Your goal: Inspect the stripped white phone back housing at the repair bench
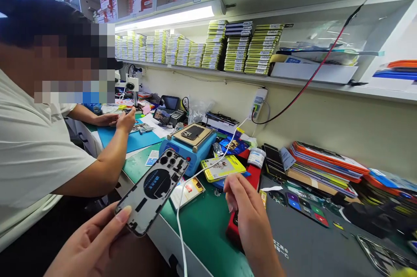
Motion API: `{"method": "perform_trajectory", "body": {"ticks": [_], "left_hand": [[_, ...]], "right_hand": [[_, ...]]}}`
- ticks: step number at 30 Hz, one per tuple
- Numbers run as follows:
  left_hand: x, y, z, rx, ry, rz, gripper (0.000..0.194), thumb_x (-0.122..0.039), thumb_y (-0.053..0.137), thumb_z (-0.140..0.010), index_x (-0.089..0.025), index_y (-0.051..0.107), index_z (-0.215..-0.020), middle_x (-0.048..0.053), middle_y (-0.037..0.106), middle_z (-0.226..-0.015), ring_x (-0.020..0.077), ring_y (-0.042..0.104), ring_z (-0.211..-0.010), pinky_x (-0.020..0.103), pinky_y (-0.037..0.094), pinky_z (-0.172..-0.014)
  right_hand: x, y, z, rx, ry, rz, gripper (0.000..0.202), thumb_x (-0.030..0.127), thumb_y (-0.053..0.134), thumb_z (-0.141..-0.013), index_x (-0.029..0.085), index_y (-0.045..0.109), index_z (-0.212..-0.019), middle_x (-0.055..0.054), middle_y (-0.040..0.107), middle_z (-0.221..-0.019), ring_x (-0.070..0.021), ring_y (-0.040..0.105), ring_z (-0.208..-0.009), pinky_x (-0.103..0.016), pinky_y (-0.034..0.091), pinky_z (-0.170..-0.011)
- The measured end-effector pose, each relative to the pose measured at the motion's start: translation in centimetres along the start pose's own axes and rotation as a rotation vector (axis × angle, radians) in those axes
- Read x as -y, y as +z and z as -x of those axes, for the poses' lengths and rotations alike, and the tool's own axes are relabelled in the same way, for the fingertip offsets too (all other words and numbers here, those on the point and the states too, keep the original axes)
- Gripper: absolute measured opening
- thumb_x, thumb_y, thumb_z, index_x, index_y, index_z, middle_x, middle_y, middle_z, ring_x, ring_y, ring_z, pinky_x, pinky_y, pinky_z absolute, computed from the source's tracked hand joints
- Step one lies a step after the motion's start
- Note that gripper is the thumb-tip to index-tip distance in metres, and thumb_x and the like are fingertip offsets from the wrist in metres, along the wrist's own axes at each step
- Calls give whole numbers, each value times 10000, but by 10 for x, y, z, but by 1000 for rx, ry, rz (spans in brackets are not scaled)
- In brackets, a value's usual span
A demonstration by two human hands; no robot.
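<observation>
A phone back housing [152,190] is held up in the left hand [94,242], lifted clear of the table [202,225] and tilted so that its inner face, with the camera cut-outs at the top and the round coil in the middle, is turned toward the camera, as if for inspection. The grip there is a closed pinch on the housing's lower end: the thumb is laid across the inner face and the other fingers are hidden behind it. The palm is turned upward, with the wrist low at the table's near edge.

Just right of the housing, the right hand [249,212] is held above the table's green mat, with its back upward. A white cable [182,220] is pinched between its fingertips; the cable's slack hangs down over the table's near edge. Beyond the housing, a blue heating pad [190,149] carries another phone part. Left of the housing, a second person [35,146] is seated with both hands on the table.
</observation>
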State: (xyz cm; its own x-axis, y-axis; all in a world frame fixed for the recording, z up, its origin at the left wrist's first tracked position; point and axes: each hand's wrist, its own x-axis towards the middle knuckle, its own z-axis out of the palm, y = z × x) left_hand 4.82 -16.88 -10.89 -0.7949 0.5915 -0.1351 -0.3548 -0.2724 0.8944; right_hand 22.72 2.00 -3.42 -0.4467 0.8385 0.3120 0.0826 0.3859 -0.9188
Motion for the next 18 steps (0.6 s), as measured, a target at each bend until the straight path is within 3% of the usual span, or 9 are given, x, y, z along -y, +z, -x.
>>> {"method": "perform_trajectory", "body": {"ticks": [3,6,9,12,18], "left_hand": [[0,32,-4,148,-235,57,353,-360,934,-535,-315,788,-853,-42,788,-931,334,746,-952,386,676,-754],[1,72,2,356,-235,9,393,-402,902,-619,-267,762,-960,20,780,-1016,260,744,-941,318,652,-784],[8,111,13,584,-212,-43,369,-387,807,-769,-223,703,-1083,67,763,-1095,217,736,-975,277,615,-829],[18,139,23,725,-190,-91,317,-389,703,-870,-196,658,-1118,91,755,-1121,188,729,-993,239,590,-814],[25,162,33,944,-85,-294,376,-473,647,-887,-157,690,-1087,115,774,-1034,226,737,-960,320,577,-865]], "right_hand": [[-14,-10,27,7,259,-249,565,732,519,-845,203,705,-916,-57,666,-798,-211,605,-760,-302,477,-652],[-27,-14,40,87,479,-644,741,792,712,-641,196,759,-1079,-125,721,-1146,-298,627,-1079,-366,503,-884],[-36,-17,50,118,463,-900,665,713,754,-685,217,759,-1128,-110,692,-1259,-318,587,-1197,-418,473,-993],[-37,-25,60,24,416,-1031,515,587,762,-771,245,749,-1155,-90,705,-1245,-317,591,-1209,-452,470,-1023],[-36,-56,69,-126,443,-1013,480,483,816,-752,197,759,-1133,-116,729,-1188,-344,649,-1129,-473,537,-973]]}}
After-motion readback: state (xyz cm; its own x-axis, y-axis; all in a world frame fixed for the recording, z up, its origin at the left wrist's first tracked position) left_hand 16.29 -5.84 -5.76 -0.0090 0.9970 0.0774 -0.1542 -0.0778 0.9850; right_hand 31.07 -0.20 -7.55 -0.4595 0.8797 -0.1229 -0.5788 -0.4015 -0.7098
